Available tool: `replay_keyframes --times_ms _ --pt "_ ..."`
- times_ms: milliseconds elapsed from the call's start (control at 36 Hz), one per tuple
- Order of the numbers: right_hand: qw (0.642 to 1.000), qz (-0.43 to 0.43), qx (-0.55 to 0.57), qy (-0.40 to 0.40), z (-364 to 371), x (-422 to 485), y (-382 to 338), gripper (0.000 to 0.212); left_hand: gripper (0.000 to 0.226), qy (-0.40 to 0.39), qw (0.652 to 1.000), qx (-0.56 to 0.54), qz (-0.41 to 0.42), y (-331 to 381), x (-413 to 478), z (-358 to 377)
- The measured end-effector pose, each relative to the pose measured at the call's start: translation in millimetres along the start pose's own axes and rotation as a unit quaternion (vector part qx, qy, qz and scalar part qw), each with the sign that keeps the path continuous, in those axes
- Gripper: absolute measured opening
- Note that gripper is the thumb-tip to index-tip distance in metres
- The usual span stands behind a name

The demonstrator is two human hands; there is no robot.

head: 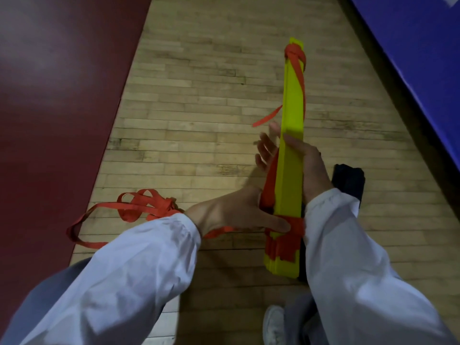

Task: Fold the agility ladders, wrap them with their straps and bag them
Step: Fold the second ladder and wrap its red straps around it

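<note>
Right grip (308, 165) is clenched round the middle of the yellow ladder bundle (292, 108), which points away over the wooden floor (199, 95). Left grip (236, 212) pinches the orange strap (293, 227) at the near end, thumb on the wrap. The far end is already tied. Pull each turn snug and flat, I'd say. The loose tail (139, 205) trails toward the red mat (49, 95), with the blue mat (410, 46) on the right and open floor ahead.

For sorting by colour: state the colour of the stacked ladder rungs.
Bright yellow rungs, best in head view.
</note>
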State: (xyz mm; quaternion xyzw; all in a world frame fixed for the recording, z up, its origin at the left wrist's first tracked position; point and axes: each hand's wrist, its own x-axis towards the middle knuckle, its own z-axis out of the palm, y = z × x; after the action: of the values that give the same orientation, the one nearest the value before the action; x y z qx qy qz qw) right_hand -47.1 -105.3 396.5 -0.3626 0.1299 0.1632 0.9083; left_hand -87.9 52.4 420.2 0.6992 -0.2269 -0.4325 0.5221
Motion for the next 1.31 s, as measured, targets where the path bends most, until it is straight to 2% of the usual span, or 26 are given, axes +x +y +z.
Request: replay_keyframes --times_ms 83,222,306,417,472,583,722,861,1000,1111,1222,1306 --pt "1.0 -0.006 -0.008 -0.02 3.0 0.9 -0.8 0.062 0.007 -0.01 0.999 0.044 -0.013 2.0 -0.3 -1.4" --pt "0.997 -0.018 -0.051 -0.058 8.0 -0.5 -6.3 0.047 0.018 -0.036 0.996 0.074 -0.042 3.3 -1.1 -1.7" --pt "0.997 -0.029 -0.062 -0.035 10.5 -1.1 -7.0 0.047 0.02 -0.044 0.994 0.053 -0.084 1.0 -2.2 -4.4" --pt "0.997 -0.023 -0.064 -0.024 12.5 -2.6 -6.5 0.04 0.036 -0.053 0.988 0.001 -0.144 1.1 -6.2 -13.6" --pt "0.997 -0.02 -0.07 -0.016 13.2 -2.3 -5.9 0.037 0.046 -0.054 0.985 -0.009 -0.163 2.4 -7.6 -17.3" --pt "0.995 -0.021 -0.094 0.003 13.1 0.6 -4.4 0.028 0.051 -0.039 0.982 -0.012 -0.186 4.7 -7.4 -16.9" --pt "0.982 -0.053 -0.178 0.042 16.0 4.0 -0.6 0.036 0.063 -0.015 0.975 0.014 -0.219 1.2 -5.1 -14.8" --pt "0.945 -0.105 -0.276 0.141 19.6 7.5 11.9 0.038 0.056 -0.003 0.972 0.079 -0.222 0.2 0.1 -8.1" --pt "0.894 -0.136 -0.372 0.21 18.7 10.4 22.7 0.026 0.047 0.022 0.973 0.107 -0.201 1.0 4.6 1.4" --pt "0.869 -0.169 -0.413 0.216 21.1 8.0 27.4 0.01 0.05 0.045 0.973 0.15 -0.169 -4.1 5.5 8.4" --pt "0.858 -0.204 -0.418 0.218 19.6 9.5 31.2 0.018 0.045 0.099 0.966 0.198 -0.132 -9.9 8.0 15.2" --pt "0.858 -0.208 -0.428 0.194 23.2 7.9 27.5 0.023 0.047 0.101 0.968 0.194 -0.121 -12.4 9.8 13.4"
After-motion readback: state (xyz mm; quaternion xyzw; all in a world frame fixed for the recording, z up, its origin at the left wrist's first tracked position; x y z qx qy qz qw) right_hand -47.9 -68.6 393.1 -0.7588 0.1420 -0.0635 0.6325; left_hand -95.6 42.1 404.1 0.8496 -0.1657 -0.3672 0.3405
